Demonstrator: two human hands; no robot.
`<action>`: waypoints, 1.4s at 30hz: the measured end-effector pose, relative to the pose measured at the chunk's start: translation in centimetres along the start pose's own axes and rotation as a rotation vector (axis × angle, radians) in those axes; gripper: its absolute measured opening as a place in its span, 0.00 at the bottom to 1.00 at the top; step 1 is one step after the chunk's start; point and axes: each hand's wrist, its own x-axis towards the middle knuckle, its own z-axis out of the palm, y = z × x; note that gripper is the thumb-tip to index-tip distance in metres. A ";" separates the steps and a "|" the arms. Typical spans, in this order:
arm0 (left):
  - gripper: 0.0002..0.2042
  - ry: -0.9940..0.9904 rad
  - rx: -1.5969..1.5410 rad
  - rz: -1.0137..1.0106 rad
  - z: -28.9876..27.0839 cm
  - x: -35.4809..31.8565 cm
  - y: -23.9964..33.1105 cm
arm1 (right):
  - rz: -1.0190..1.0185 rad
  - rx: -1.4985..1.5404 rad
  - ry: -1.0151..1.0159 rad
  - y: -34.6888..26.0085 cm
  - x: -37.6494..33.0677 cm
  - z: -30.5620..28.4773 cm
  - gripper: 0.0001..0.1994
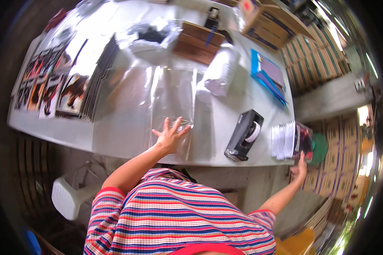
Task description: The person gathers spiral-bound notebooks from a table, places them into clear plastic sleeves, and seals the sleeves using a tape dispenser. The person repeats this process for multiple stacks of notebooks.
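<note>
So the left hand (171,135) is spread flat, fingers apart, pressing down on a stack of clear floppy plastic sleeves (166,100) that lies near the front edge of the pale grey desk (115,131), roughly mid-desk. It isn't clamped on anything, just the palm resting on top. The right hand (301,166) is way off past the desk's right front corner, fingers closed on a bundle of glossy printed cards with a fan of white sheets (291,141), held up just off the edge.

Progress-wise, my guess is it's early to middle. There's a big spread of dark glossy printed cards (51,85) laid out in overlapping rows along the left end of the desk, and none of them look sleeved from here, though glare makes it hard to tell. The sleeve under the palm looks empty too. So plenty left, I'd say.

Other stuff on the desk: a black tape dispenser with a white roll (244,135) near the front right corner, a white plastic-wrapped pack (220,68) further back, a blue folder (268,76) at the right edge, and a crumpled clear bag with something dark inside (151,36) toward the back.

The room looks like a workshop or stockroom, with stacked cardboard boxes (310,59) off to the right and a white plastic stool (70,197) under the desk's front left.
</note>
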 end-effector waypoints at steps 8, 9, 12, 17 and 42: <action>0.49 0.041 -0.040 0.004 -0.4 -0.3 -1.1 | -1.270 0.306 0.133 -28.7 -20.3 22.2 0.53; 0.49 0.039 -0.051 0.006 -0.5 -0.5 -1.0 | -1.189 0.223 0.144 -30.2 -20.7 25.5 0.60; 0.47 0.079 -0.114 0.021 -0.8 -1.2 -0.9 | -0.737 0.111 0.012 -32.5 -21.0 32.1 0.63; 0.51 0.412 -0.645 -0.236 0.1 0.0 -1.5 | -0.701 0.552 -0.179 -32.7 -13.8 32.8 0.54; 0.54 0.381 -0.265 0.038 1.3 7.0 -0.1 | -0.288 1.434 -0.932 -30.0 -18.8 26.0 0.24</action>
